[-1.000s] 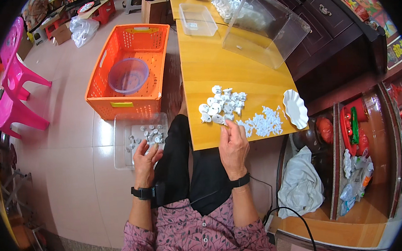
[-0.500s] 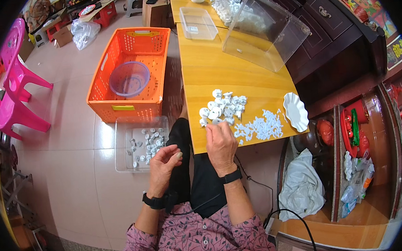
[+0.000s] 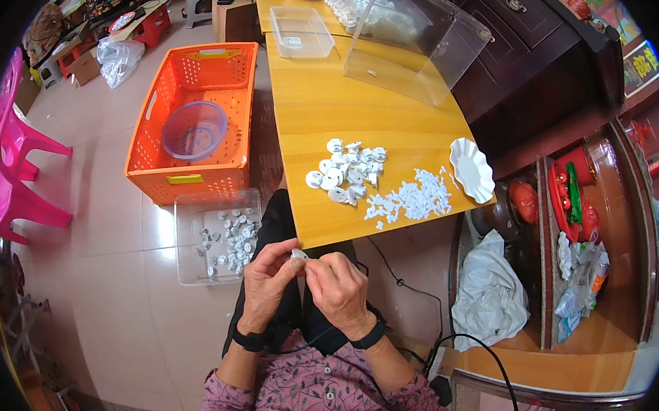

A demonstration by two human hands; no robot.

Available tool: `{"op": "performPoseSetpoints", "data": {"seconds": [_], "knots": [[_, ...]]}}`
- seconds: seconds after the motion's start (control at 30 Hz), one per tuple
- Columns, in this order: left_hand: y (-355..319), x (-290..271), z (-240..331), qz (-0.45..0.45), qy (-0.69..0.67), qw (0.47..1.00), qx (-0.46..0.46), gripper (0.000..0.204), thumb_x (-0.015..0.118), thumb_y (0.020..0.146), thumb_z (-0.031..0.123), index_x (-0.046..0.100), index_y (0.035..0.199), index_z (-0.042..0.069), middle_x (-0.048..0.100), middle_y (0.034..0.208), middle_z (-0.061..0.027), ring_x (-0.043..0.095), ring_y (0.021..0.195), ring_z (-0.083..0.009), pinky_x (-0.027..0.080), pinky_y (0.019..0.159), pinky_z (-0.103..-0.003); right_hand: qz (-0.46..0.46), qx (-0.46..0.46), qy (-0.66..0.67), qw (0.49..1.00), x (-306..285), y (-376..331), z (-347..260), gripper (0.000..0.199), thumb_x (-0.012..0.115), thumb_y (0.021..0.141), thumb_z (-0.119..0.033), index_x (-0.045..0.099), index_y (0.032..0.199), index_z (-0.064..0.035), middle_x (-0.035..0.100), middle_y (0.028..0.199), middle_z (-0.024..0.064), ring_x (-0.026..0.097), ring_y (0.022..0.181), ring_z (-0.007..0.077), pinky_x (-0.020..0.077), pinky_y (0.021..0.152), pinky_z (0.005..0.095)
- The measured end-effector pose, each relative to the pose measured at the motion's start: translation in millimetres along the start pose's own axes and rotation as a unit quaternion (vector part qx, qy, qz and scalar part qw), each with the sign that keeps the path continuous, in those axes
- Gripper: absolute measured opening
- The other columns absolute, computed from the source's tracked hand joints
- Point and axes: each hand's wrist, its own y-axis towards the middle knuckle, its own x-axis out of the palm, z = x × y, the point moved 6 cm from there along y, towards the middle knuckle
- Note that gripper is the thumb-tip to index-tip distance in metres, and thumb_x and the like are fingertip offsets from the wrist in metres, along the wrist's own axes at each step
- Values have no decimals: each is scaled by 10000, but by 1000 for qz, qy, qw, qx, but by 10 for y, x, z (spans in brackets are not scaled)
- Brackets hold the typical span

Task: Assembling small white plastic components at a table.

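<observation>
Over my lap, just off the table's near edge, both hands meet at a small white plastic part. My left hand pinches it between thumb and fingers. My right hand is closed close against it, its fingertips at the part's right side; whether they hold a second tiny piece is hidden. On the yellow wooden table lies a heap of round white plastic parts, and right of it a spread of tiny white pieces. A clear bin on the floor at left holds several similar round parts.
An orange crate with a purple basket stands left of the table. A white scalloped dish sits at the table's right edge. Farther back are a clear tray and a large tilted clear box. Cables hang at right.
My right hand has come back from the heap on the table to my left hand. A white part now shows between the hands. The view has shifted slightly.
</observation>
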Motion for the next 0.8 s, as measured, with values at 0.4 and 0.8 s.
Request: {"op": "performPoseSetpoints", "data": {"seconds": [0.4, 0.8], "knots": [[-40, 99, -55, -16, -60, 997, -43, 226, 668, 932, 12, 649, 1151, -41, 696, 1015, -95, 687, 873, -141, 572, 811, -261, 19, 104, 58, 993, -150, -66, 267, 97, 700, 847, -18, 664, 936, -33, 623, 908, 128, 661, 779, 306, 535, 656, 390], [23, -23, -383, -30, 1, 993, -114, 201, 630, 965, 56, 651, 1151, -19, 694, 1030, -95, 684, 892, -154, 573, 823, -293, -17, 175, 45, 983, 51, -265, 726, 140, 657, 889, -51, 657, 1028, -30, 630, 999, 132, 629, 907, 350, 518, 784, 431]]}}
